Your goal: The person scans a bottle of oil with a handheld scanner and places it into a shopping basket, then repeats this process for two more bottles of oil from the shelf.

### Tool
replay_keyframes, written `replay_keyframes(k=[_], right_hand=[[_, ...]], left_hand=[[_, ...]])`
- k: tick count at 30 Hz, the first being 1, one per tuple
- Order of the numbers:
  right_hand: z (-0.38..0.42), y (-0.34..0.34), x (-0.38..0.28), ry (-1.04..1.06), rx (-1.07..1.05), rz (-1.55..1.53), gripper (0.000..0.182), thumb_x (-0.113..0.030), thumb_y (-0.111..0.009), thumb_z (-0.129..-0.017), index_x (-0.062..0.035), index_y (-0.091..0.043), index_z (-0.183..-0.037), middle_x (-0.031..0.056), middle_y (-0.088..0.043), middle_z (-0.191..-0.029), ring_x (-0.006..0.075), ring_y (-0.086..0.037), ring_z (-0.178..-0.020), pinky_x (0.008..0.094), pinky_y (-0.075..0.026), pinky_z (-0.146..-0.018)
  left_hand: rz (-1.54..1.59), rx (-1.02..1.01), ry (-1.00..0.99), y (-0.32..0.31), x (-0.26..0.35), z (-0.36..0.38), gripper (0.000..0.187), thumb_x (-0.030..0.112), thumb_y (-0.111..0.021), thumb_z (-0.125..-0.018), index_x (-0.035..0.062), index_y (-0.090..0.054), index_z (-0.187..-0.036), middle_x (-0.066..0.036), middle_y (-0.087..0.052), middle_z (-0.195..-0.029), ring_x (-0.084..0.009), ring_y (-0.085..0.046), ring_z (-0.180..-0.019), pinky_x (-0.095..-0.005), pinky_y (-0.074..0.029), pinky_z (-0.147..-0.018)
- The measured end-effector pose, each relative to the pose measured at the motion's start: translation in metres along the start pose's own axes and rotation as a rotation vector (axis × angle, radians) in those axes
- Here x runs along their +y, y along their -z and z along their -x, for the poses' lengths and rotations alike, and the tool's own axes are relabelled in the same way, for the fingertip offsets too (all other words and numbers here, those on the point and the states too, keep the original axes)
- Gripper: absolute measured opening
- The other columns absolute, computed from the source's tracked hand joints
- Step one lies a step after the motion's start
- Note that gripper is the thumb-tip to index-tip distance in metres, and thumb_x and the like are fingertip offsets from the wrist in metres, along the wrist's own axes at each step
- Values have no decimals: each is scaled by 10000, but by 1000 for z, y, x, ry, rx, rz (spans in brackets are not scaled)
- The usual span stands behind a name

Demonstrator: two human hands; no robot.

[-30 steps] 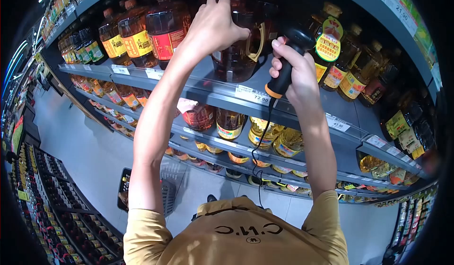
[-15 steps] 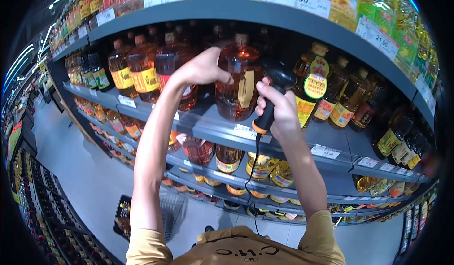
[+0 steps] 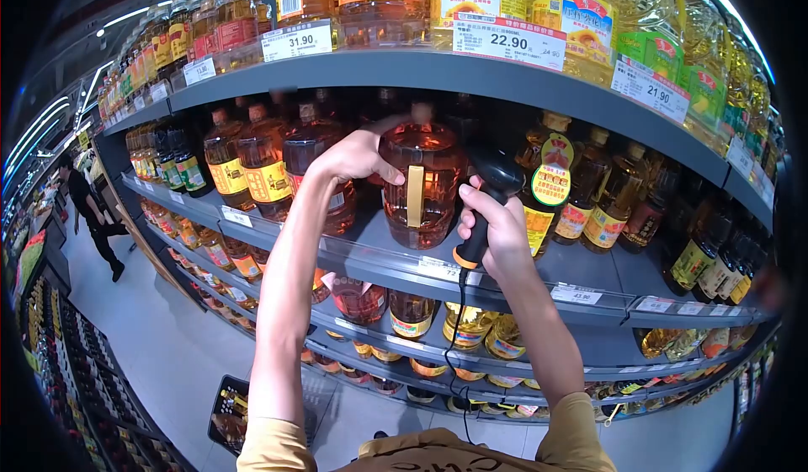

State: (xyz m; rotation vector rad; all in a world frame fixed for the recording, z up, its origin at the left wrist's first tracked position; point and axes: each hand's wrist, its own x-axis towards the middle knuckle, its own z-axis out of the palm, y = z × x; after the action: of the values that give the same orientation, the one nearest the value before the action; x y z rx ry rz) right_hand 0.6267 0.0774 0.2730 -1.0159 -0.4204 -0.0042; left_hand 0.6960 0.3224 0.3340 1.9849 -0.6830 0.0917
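Observation:
My left hand [image 3: 360,156] is around the upper left side of a large bottle of amber oil [image 3: 433,190] on the shelf. Its thumb presses the front, while the other fingers pass behind the bottle and are partly hidden. A narrow gold strip [image 3: 415,197] runs down the face of the bottle, which stands upright. To the right, my right hand [image 3: 497,228] is closed round the handle of a black barcode scanner [image 3: 478,236] with an orange base. The scanner's head is close to the bottle's right side, and a black cord hangs from its base.
Yellow-labelled oil bottles [image 3: 268,160] stand to the left, and a bottle with a round neck tag [image 3: 551,184] to the right. An upper shelf edge [image 3: 404,76] overhangs them. Below is a shopping basket [image 3: 227,417] on the floor. A person in dark clothes [image 3: 88,211] is in the aisle.
The oil bottle has turned, so its gold strip now faces nearer the front middle. My view has tilted upward. A person has appeared in the aisle at left.

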Motion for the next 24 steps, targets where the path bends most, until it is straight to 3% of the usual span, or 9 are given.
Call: replay_keyframes(k=[3,4,5,7,8,11,13,19,24], right_hand=[[-1,-3,1,-14,-7,12,212,-88,-688,-901,-101,-524,-1035,-1,-538,-825,87,-524,-624,258,-446,-533],[-1,-5,3,8,-13,-23,254,-77,-706,-885,-39,-537,-1071,24,-549,-790,92,-531,-604,263,-450,-515],[-2,-7,3,1,-23,-18,244,-76,-711,-880,-41,-542,-1052,23,-554,-800,92,-530,-607,264,-449,-511],[-4,-9,6,19,-17,6,237,-76,-715,-875,-42,-547,-1038,24,-563,-815,91,-530,-613,267,-447,-508],[-5,-9,8,16,-16,14,229,-74,-715,-874,-44,-550,-1029,25,-572,-830,90,-530,-621,269,-446,-507],[-5,-13,7,12,-6,24,209,-71,-716,-865,-35,-571,-1010,21,-575,-824,92,-534,-625,271,-448,-510],[-5,-12,5,9,-35,43,218,-58,-709,-876,-54,-557,-1032,12,-560,-820,87,-528,-622,263,-444,-520],[-11,-9,15,59,-68,87,196,-46,-694,-880,-43,-570,-1032,18,-608,-815,74,-542,-629,245,-444,-529],[-11,-20,15,102,-61,223,90,-79,-699,-878,-20,-632,-890,51,-666,-765,81,-587,-639,232,-446,-540]], left_hand=[[-29,-18,12,3,-2,-3,1052,-128,-790,-620,8,-300,-1541,-170,-602,-1347,-225,-603,-1165,-338,-460,-1026],[-128,15,-77,1,0,-2,1034,-113,-794,-629,6,-314,-1536,-174,-585,-1368,-228,-606,-1152,-335,-457,-1024],[-128,-21,-21,1,3,1,1016,-106,-773,-654,-1,-292,-1543,-192,-492,-1466,-248,-509,-1301,-341,-433,-1070],[-54,-55,215,-1,10,5,968,-106,-730,-703,0,-274,-1550,-195,-528,-1415,-208,-560,-1240,-321,-470,-1012],[-46,-13,78,-9,13,14,899,-110,-677,-750,14,-285,-1549,-189,-544,-1376,-174,-604,-1149,-299,-497,-957],[166,404,-136,-34,-11,28,787,-114,-644,-780,1,-356,-1504,-171,-544,-1360,-181,-613,-1103,-299,-502,-948],[110,748,-187,-58,-13,46,396,-45,-639,-868,-41,-549,-1254,-134,-621,-1183,-157,-619,-1040,-285,-517,-907],[409,481,-40,-103,-21,55,224,186,-632,-995,-19,-647,-1085,-28,-694,-877,-58,-616,-800,-226,-502,-763],[786,414,-78,-105,-30,36,167,151,-606,-1004,-7,-657,-1013,-47,-697,-846,-81,-622,-718,-235,-512,-692]])
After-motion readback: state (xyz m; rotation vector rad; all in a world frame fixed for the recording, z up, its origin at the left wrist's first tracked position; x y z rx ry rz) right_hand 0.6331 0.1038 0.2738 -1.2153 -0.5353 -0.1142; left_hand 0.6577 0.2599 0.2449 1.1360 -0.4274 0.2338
